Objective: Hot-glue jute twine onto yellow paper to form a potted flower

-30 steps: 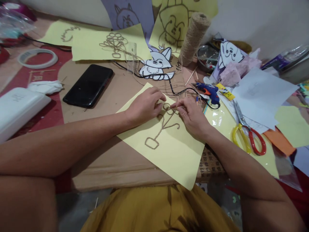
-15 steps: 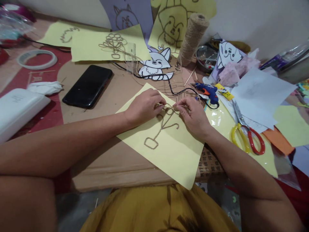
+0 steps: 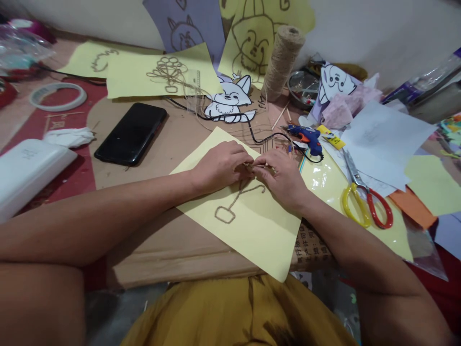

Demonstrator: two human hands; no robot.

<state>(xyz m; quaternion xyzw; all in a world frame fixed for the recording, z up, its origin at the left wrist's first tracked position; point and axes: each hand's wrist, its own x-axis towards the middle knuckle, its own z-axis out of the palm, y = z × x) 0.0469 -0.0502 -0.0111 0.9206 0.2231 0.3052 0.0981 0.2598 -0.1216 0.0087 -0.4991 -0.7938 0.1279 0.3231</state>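
Note:
A sheet of yellow paper (image 3: pixel 266 235) lies at a slant in front of me. On it a twine outline (image 3: pixel 225 215) forms a small pot shape with a stem and a curled side branch. Over the upper end of the stem, my left hand (image 3: pixel 225 166) pinches jute twine (image 3: pixel 248 166) between thumb and fingers. Meeting it fingertip to fingertip, my right hand (image 3: pixel 279 175) is also closed on the twine. The fingers hide most of the twine between them.
Right of the paper lie a blue glue gun (image 3: pixel 306 137) with a black cord and scissors (image 3: pixel 365 199). A twine spool (image 3: pixel 283 62) stands behind. To the left are a black phone (image 3: pixel 131 133), a tape roll (image 3: pixel 57 96) and a white case (image 3: pixel 30 175).
Both hands have come closer together and slightly down over the twine loop, covering it and the left side branch. The view has shifted slightly.

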